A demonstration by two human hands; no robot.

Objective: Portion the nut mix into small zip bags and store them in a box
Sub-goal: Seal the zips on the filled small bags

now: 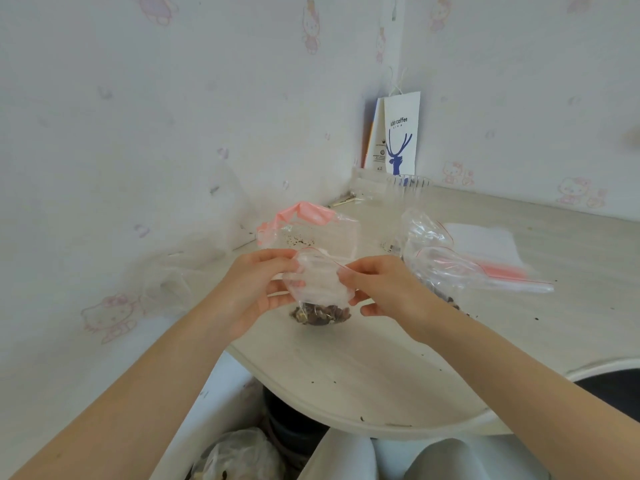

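A small clear zip bag (320,285) with a red zip line hangs between both hands above the table, and brown nuts (320,314) fill its bottom. My left hand (258,284) pinches the left end of its top edge. My right hand (375,289) pinches the right end. Behind them stands a clear plastic box (341,237) with a large pink-zip bag (298,216) draped over it. Right of my right hand lies another clear bag (440,268) holding nuts, partly hidden by my wrist.
A stack of flat zip bags (485,247) lies on the beige table (346,368) at the right. A white paper coffee bag (401,133) leans in the wall corner behind a clear cup (408,185). Below the table edge sits a bag of nuts (239,459). Crumbs dot the tabletop.
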